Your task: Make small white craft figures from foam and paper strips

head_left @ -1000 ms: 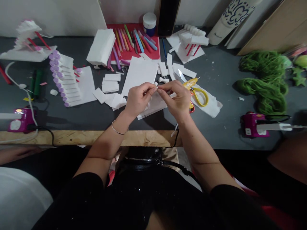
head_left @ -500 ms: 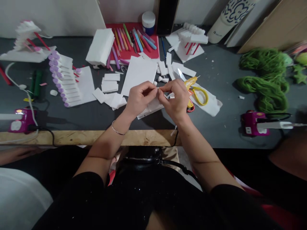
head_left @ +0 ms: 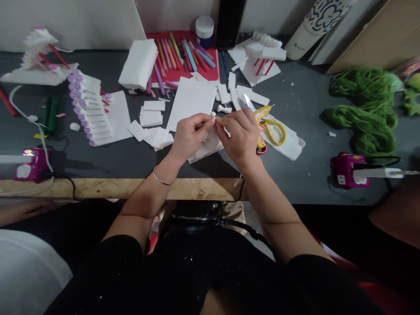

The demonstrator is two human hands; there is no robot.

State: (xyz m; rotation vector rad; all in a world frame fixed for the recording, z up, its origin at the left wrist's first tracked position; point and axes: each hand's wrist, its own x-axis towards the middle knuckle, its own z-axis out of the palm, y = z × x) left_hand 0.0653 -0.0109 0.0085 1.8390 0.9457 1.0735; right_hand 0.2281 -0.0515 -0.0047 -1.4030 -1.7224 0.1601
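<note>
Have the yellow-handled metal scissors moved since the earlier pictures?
No: the yellow-handled metal scissors show no shift against the white flat strip beneath.

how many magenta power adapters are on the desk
2. The left magenta adapter sits by the wooden front edge; the right magenta adapter sits just in front of the green yarn. Others could be hidden behind clutter.

Pens [head_left: 190, 56] behind flat sheet [head_left: 192, 100]; stepped model [head_left: 95, 107] left of sheet; scissors [head_left: 248, 103] between sheet and yarn [head_left: 364, 116]
</note>
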